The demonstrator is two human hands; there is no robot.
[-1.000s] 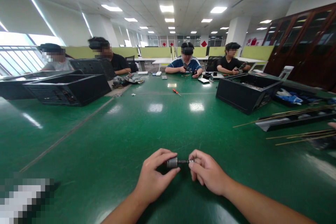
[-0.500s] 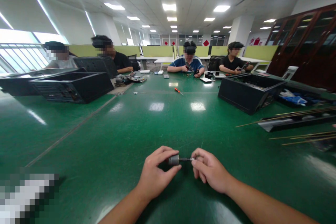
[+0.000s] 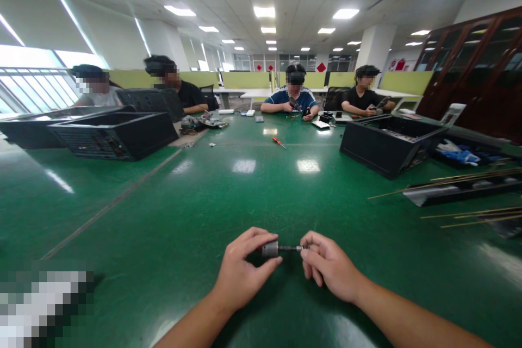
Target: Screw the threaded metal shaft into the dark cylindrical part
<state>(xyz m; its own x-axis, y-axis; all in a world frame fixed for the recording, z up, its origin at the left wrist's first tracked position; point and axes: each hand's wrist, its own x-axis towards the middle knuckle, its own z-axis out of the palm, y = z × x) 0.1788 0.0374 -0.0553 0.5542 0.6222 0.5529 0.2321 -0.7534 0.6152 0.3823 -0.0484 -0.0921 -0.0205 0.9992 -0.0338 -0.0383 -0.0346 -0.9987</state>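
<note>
In the head view, low in the middle, my left hand (image 3: 241,269) grips a small grey cylinder with a thin dark shaft (image 3: 269,249) between thumb and fingers. The shaft points right, roughly level, over the green table (image 3: 228,196). My right hand (image 3: 328,263) is closed in a pinch at the shaft's silvery tip, with its other fingers curled below. The fingertips hide the very end of the shaft, and the left fingers cover the cylinder's back part.
An orange-handled screwdriver (image 3: 278,142) lies farther out. Black computer cases (image 3: 116,136) stand at left, another case (image 3: 369,147) at right. Thin brass-coloured rods (image 3: 444,178) reach in from the right. Several people sit across the table; one person (image 3: 291,100) holds a dark tool.
My right hand has shifted very slightly to the right, and a little more of the silvery tip shows. The left hand and the cylinder stay almost still.
</note>
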